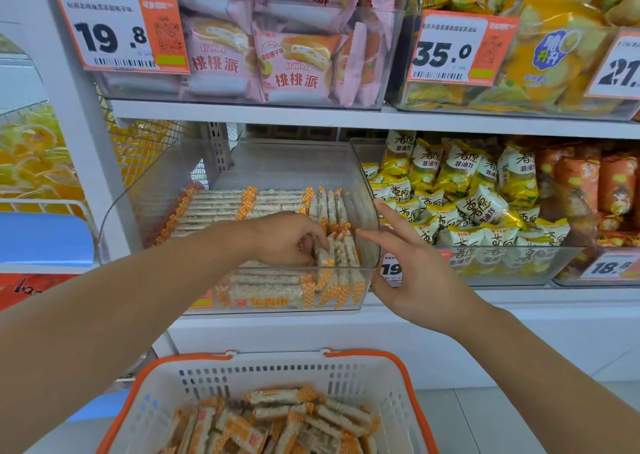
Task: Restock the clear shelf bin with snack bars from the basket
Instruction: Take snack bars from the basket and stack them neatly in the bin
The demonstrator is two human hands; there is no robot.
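The clear shelf bin [367,190] sits on the middle shelf, holding rows of orange-and-white wrapped snack bars [221,207]. My left hand [287,239] reaches inside the bin at its front right and pinches a few upright snack bars [337,252]. Over the bin's right front corner hovers my right hand [412,266], fingers spread and straight, holding nothing. Below, the white basket with orange rim [405,377] contains a heap of the same snack bars [277,422].
To the right of the bin stands another clear bin of yellow snack packs [460,190]. The shelf above carries pink pie packs [294,58] and yellow bags [550,55] behind price tags. A white upright post [79,135] stands at the left.
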